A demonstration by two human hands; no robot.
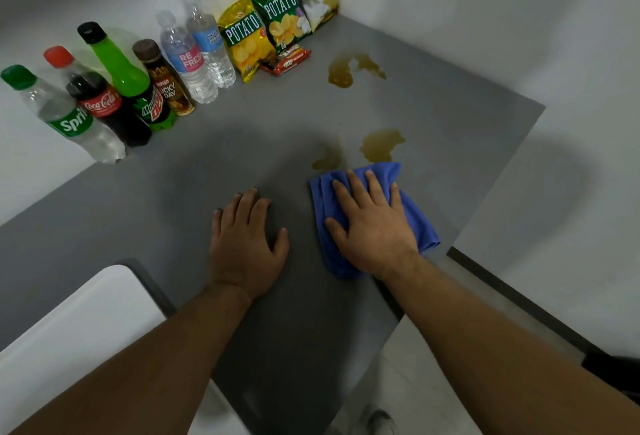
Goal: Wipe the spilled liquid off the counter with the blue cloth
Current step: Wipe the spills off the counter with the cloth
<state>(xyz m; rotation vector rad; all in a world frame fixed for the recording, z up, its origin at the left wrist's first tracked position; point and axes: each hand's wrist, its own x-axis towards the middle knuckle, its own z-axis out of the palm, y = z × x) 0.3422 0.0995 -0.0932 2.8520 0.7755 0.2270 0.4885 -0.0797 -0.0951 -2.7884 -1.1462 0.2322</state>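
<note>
The blue cloth lies bunched on the grey counter, and my right hand presses flat on top of it with fingers spread. Brownish-yellow spilled liquid sits in three patches: one puddle just beyond the cloth's far edge, a smaller smear touching the cloth's far left corner, and a larger puddle further back near the wall. My left hand rests palm down on the bare counter to the left of the cloth, holding nothing.
Several drink bottles stand along the back left wall. Snack bags and a red wrapped bar lean in the back corner. The counter's right edge drops to the floor. A white surface lies at lower left.
</note>
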